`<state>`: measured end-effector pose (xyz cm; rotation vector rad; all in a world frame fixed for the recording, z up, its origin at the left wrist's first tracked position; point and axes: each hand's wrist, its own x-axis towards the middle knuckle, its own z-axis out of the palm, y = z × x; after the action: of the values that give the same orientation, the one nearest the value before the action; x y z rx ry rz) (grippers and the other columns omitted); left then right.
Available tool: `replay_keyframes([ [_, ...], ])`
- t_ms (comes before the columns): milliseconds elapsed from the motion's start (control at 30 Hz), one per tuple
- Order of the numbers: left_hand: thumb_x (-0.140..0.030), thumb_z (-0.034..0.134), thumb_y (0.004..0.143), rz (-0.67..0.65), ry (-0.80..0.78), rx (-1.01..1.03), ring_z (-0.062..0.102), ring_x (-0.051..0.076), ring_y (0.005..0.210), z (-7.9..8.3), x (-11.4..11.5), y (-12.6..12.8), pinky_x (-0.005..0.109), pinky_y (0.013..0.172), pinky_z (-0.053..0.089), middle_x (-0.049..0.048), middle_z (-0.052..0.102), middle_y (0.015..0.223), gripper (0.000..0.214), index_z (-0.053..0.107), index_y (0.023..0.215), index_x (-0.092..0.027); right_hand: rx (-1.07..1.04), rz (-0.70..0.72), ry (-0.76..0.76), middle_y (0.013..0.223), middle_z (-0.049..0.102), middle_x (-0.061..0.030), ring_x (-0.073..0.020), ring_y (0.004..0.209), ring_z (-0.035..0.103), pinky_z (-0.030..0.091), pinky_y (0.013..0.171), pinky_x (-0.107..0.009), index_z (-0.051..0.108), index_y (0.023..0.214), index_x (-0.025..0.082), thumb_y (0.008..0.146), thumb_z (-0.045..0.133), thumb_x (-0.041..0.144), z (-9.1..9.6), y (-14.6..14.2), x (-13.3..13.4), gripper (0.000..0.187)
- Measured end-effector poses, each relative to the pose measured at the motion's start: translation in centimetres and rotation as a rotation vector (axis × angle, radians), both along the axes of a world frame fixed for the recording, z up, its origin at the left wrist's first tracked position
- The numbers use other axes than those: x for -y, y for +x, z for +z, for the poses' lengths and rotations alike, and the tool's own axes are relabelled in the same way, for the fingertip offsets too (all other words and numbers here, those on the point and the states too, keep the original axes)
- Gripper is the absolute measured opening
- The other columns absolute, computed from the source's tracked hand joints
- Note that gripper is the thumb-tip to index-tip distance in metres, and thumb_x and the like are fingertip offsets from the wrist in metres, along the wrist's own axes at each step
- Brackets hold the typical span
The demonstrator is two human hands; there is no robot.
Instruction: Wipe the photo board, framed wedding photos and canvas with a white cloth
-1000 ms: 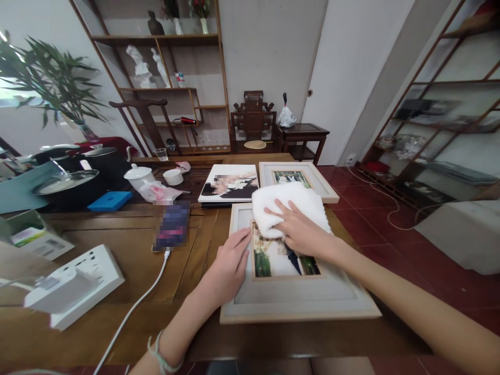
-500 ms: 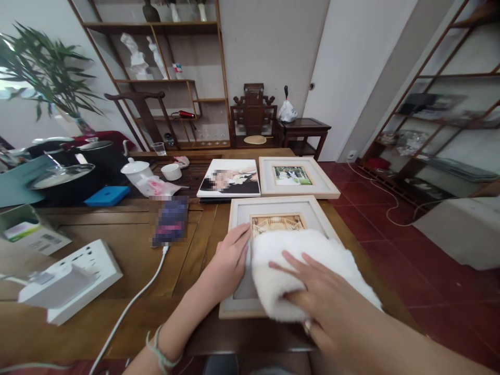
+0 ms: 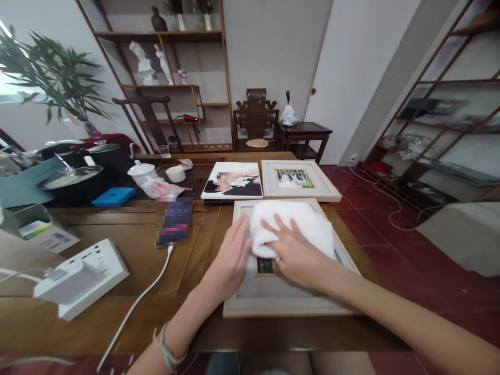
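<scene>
A light-wood picture frame (image 3: pixel 269 307) lies flat on the table in front of me. Its picture is mostly covered by a folded white towel (image 3: pixel 308 224); a dark green part shows below the cloth. My right hand (image 3: pixel 292 250) presses on the towel with its fingers spread over the top, gripping it at the near left fold. Along the frame's left edge rests my left hand (image 3: pixel 232 255), fingers stretched out and holding nothing. Behind this frame lie a second framed photo (image 3: pixel 300 179) and, to its left, a white-edged photo panel (image 3: pixel 234 181).
On the wooden table (image 3: pixel 148 317) to the left are a phone (image 3: pixel 176 221) on a white cable, a power strip (image 3: pixel 91 276), a blue box (image 3: pixel 113 197), a black pan (image 3: pixel 74 182) and a white lidded pot (image 3: pixel 140 171). Shelves stand behind and right.
My right hand and the towel have moved away from me and slightly left, up to the frame's far part, uncovering its near part. My left hand stays at the left edge.
</scene>
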<state>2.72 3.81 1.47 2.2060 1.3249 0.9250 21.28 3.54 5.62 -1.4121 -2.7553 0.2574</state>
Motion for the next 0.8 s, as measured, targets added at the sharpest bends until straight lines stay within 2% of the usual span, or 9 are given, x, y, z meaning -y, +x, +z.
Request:
replay_keyframes([
  [167,-0.037,0.028,0.096,0.03,-0.036,0.055,0.029,0.022,0.137,-0.2,-0.1,-0.3,0.041,0.114,0.024,0.014,0.032,0.149,0.053,0.028,0.142,-0.012,-0.07,0.224,-0.073,0.152,0.022,-0.0085,-0.0373,0.138,0.006,0.009,0.109,-0.062,0.071,0.089,0.014,0.071,0.045,0.009,0.3,-1.1,3.1,0.032],
  [267,-0.039,0.03,0.095,0.03,-0.057,0.026,0.031,0.022,0.136,-0.2,-0.2,-0.4,0.041,0.113,0.025,0.0147,0.035,0.147,0.054,0.03,0.141,-0.011,-0.067,0.258,-0.092,0.152,0.02,-0.003,-0.0325,0.139,0.005,0.009,0.111,-0.059,0.071,0.095,0.016,0.068,0.044,0.007,0.6,0.0,4.5,0.039],
  [400,-0.037,0.033,0.095,0.015,-0.059,-0.036,0.035,0.023,0.135,-0.1,-0.3,-0.3,0.041,0.113,0.028,0.0126,0.038,0.146,0.046,0.048,0.13,-0.012,0.028,0.177,-0.118,0.15,0.026,-0.0016,-0.0322,0.139,0.006,0.015,0.11,-0.062,0.069,0.103,0.014,0.061,0.042,0.004,1.2,1.8,6.1,0.05],
  [500,-0.033,0.035,0.095,-0.002,-0.025,-0.088,0.037,0.024,0.133,-0.1,-0.4,-0.2,0.039,0.112,0.03,0.012,0.038,0.146,0.04,0.059,0.118,-0.012,0.106,0.075,-0.127,0.149,0.027,0.0002,-0.0344,0.139,0.009,0.018,0.109,-0.064,0.07,0.096,0.017,0.059,0.043,0.004,1.3,3.6,7.2,0.047],
  [633,-0.026,0.039,0.093,-0.041,0.054,-0.131,0.042,0.023,0.13,-0.2,-0.5,-0.1,0.04,0.11,0.034,0.0114,0.048,0.139,0.035,0.06,0.118,-0.013,0.126,-0.028,-0.028,0.148,0.029,0.0047,-0.0333,0.139,0.012,0.017,0.11,-0.063,0.07,0.082,0.023,0.06,0.044,0.003,1.0,7.1,8.2,0.039],
  [700,-0.024,0.04,0.093,-0.059,0.071,-0.144,0.046,0.024,0.128,-0.3,-0.5,-0.1,0.041,0.108,0.037,0.0109,0.052,0.136,0.035,0.058,0.122,-0.015,0.086,-0.052,0.013,0.147,0.031,0.007,-0.0317,0.138,0.015,0.02,0.11,-0.062,0.069,0.082,0.026,0.062,0.045,0.004,0.9,9.1,8.3,0.039],
  [800,-0.023,0.042,0.091,-0.067,0.075,-0.165,0.048,0.025,0.126,-0.3,-0.5,-0.1,0.043,0.107,0.039,0.0107,0.054,0.134,0.037,0.056,0.125,-0.016,0.022,-0.078,-0.02,0.146,0.034,0.0068,-0.0315,0.137,0.023,0.028,0.107,-0.059,0.068,0.087,0.03,0.067,0.046,0.007,1.1,11.5,8.0,0.037],
])
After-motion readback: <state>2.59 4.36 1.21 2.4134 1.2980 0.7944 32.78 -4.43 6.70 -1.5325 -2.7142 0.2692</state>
